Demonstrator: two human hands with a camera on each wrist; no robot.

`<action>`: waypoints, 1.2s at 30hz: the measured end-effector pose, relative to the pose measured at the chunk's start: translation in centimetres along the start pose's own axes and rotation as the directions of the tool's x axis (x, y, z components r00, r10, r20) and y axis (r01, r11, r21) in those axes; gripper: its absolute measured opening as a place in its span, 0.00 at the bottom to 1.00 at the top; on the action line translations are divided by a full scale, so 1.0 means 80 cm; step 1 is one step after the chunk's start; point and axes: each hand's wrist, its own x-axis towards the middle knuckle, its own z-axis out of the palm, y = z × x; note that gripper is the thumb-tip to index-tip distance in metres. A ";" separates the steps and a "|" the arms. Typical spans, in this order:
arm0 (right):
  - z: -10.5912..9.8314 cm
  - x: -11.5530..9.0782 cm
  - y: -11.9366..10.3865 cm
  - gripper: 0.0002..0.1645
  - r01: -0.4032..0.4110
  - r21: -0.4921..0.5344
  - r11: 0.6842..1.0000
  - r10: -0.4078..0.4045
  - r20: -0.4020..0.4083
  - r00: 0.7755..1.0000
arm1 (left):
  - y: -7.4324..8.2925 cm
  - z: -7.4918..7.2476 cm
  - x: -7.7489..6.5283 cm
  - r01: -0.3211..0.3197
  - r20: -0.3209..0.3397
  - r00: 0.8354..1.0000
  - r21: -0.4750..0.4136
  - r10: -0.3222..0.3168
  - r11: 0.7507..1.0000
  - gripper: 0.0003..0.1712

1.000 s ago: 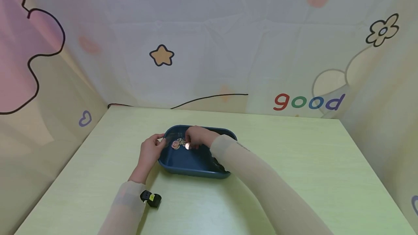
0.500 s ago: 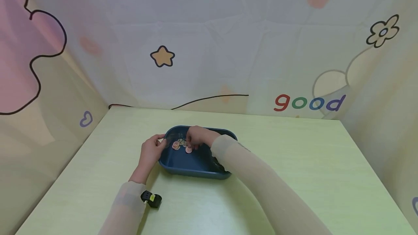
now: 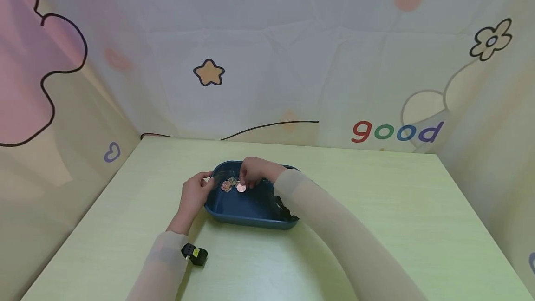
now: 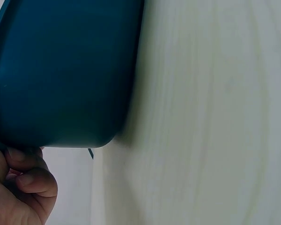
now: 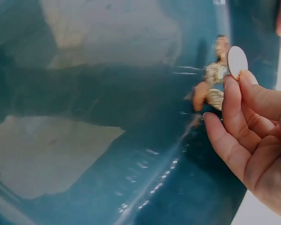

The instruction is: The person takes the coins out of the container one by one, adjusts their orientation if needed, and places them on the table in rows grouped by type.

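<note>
My left hand (image 3: 193,194) holds the left end of a dark blue plastic tray (image 3: 246,221), its thumb at the rim. In the left wrist view, the fingers (image 4: 35,180) are curled by the tray's corner. Over the inside of the tray, my right hand (image 3: 253,173) pinches a round coin (image 5: 237,62) between thumb and index finger, its pale face showing in the right wrist view. Close beside and below it lie several coins (image 5: 207,93), copper and gold in colour, in a small cluster toward the tray's left end (image 3: 226,186).
The tray stands on a pale wooden table (image 3: 397,226). A small black wrist camera (image 3: 195,255) sits on the left sleeve. Something dark (image 3: 284,210) shows beneath the right sleeve at the tray's right side. A printed cloth (image 3: 259,59) hangs behind the table.
My right hand has risen slightly and away from me, with the pinched coin moving up a little. The left hand keeps its hold on the tray.
</note>
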 end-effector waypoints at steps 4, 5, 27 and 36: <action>-0.009 -0.007 -0.005 0.14 0.041 0.049 0.998 -0.041 0.010 0.999 | 0.000 0.001 0.000 0.003 0.003 1.000 0.005 -0.003 1.000 0.22; -0.011 -0.009 -0.007 0.14 0.048 0.072 0.996 -0.049 0.014 0.999 | 0.000 0.001 0.001 0.002 0.002 1.000 0.007 -0.002 1.000 0.22; -0.055 -0.068 0.003 0.09 0.116 0.150 0.982 -0.102 -0.102 0.990 | 0.000 0.001 0.003 -0.004 0.018 1.000 0.036 0.003 0.999 0.23; -0.063 -0.112 0.027 0.08 0.098 0.217 0.971 -0.056 -0.193 0.980 | 0.001 0.002 0.001 -0.014 0.005 1.000 0.053 0.014 0.998 0.22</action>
